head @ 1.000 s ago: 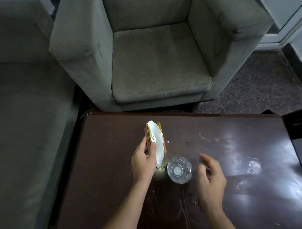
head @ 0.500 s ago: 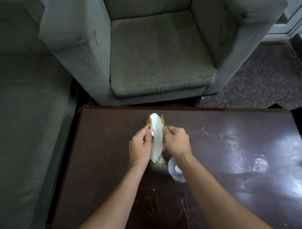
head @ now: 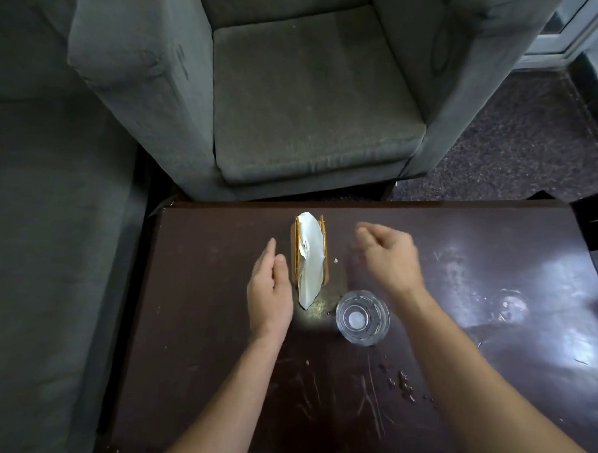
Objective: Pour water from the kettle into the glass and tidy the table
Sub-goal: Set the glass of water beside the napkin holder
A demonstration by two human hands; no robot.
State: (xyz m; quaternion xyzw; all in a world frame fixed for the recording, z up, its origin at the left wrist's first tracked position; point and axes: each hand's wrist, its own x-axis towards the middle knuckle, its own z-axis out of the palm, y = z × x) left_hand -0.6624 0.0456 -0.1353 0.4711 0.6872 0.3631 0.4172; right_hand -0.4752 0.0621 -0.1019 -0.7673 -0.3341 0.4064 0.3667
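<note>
The glass [head: 362, 317] stands upright on the tabletop [head: 209, 331] just right of the napkin holder [head: 309, 256], between the two forearms; no kettle is in view. The left hand [head: 269, 288] is flat and open beside the holder, the right hand [head: 388, 257] loosely curled and empty, each grip holding nothing. The glass looks rigid, smooth and breakable, likely slippery if wet, so wrapping its side wall seems safest.

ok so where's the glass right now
In the head view the glass stands on the dark table, near its middle, just right of the napkin holder and below the right hand, which isn't touching it.
</note>
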